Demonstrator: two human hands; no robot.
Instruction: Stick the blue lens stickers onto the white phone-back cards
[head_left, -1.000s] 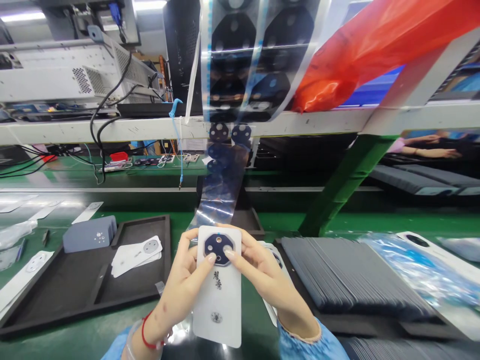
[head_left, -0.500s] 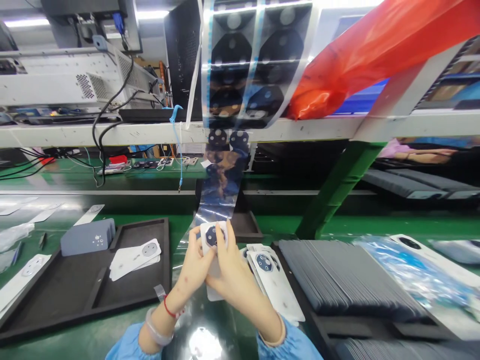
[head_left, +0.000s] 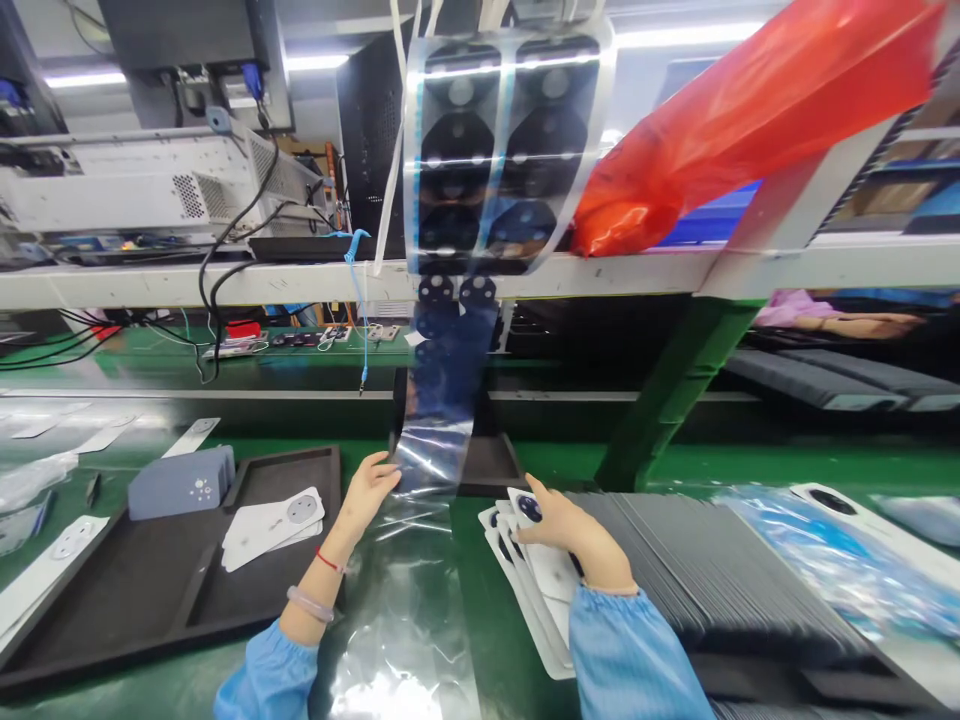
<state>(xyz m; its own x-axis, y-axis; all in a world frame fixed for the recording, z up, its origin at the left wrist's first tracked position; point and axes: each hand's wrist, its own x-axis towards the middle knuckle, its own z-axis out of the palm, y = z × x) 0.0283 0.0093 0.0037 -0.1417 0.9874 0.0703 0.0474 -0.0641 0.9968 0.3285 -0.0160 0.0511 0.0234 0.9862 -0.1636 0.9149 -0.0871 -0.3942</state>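
Note:
My left hand point(head_left: 367, 495) is at the left edge of a clear film strip point(head_left: 433, 455), its fingertips closed together on that edge. The strip hangs from a roll of dark camera-shaped stickers point(head_left: 461, 150) and runs down over the bench. To the right, my right hand point(head_left: 562, 530) grips a white phone back cover point(head_left: 551, 575) near its top, thumb and forefinger on either side of the dark camera sticker. This cover lies over several similar white covers point(head_left: 517, 580), fanned out beneath it. My palm hides part of the cover.
A black tray point(head_left: 97, 600) at left holds grey panels point(head_left: 180, 482) and white covers point(head_left: 274, 525). Rows of grey panels point(head_left: 690, 560) stand at right, beside blue plastic wrap point(head_left: 810, 540). A green post point(head_left: 660, 400) and a white shelf beam point(head_left: 637, 275) rise behind.
My hands have parted. The right carried the white cover rightward onto the fanned covers. The left let go of it and moved to the film's edge.

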